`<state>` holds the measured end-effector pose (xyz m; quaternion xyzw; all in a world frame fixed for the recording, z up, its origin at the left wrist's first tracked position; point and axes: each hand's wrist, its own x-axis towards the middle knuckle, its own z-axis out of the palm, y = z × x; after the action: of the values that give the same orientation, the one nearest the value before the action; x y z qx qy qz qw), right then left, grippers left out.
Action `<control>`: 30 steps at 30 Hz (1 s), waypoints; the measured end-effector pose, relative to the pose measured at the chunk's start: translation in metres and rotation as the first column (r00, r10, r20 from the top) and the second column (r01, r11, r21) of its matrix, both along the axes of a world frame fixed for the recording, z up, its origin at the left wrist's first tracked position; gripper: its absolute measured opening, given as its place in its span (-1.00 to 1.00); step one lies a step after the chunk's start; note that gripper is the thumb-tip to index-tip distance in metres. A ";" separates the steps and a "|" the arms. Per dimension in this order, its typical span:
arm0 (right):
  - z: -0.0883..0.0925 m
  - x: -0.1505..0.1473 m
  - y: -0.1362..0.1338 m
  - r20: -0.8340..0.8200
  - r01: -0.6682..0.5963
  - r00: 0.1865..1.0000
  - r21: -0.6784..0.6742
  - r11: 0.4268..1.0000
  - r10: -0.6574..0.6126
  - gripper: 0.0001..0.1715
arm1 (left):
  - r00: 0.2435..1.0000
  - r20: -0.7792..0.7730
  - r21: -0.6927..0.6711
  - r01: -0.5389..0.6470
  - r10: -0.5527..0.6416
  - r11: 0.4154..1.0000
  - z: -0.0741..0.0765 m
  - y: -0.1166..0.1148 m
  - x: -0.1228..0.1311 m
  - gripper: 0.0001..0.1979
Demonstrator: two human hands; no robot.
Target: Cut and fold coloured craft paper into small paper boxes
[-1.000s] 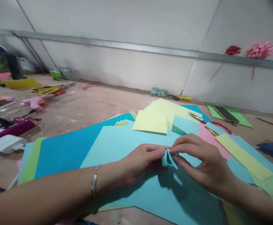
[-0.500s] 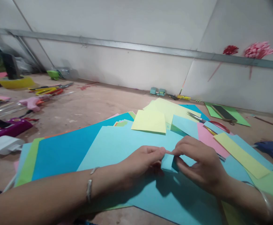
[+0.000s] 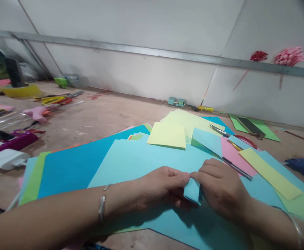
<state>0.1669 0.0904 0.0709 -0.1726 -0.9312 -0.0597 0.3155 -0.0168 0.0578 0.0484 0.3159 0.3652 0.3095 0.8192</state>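
A small folded light-blue paper box (image 3: pixel 192 191) is held between my two hands, a little above the large light-blue sheet (image 3: pixel 131 158). My left hand (image 3: pixel 164 185) pinches its left upper corner with the thumb on top and the other fingers curled below. On the opposite side, my right hand (image 3: pixel 219 184) is closed against the box, its index finger at the upper edge near my left thumb. The right thumb and the far side of the box are hidden.
Around the sheets lie a yellow paper square (image 3: pixel 167 134), scissors (image 3: pixel 232 135), a pen (image 3: pixel 237 168) and a yellow strip (image 3: pixel 270 173). A blue glue gun (image 3: pixel 301 168) sits at right; a white charger (image 3: pixel 7 159) and a pink glue gun (image 3: pixel 38 113) are at left. A wall stands behind.
Both hands have moved slightly down and right with the paper box, which is tilted differently. My right hand has turned, its fingers curling more, and the pen shows more fully.
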 end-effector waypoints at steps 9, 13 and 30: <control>-0.007 0.000 0.004 0.022 0.020 1.000 0.003 1.000 -0.021 -0.59 | 1.000 0.013 0.001 -0.012 0.012 1.000 -0.003 0.001 -0.001 -0.52; -0.015 -0.001 0.004 -0.022 -0.005 1.000 -0.091 0.996 0.003 -0.63 | 1.000 -0.007 0.006 0.013 -0.013 1.000 -0.004 0.000 -0.001 -0.51; -0.021 0.003 0.013 0.025 0.100 0.995 -0.162 0.982 -0.097 -0.68 | 0.997 -0.004 -0.024 -0.074 0.074 0.997 -0.001 0.003 -0.001 -0.60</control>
<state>0.1704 0.1036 0.0499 -0.2431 -0.9260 -0.0003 0.2890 -0.0181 0.0613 0.0478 0.2928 0.3818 0.3348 0.8102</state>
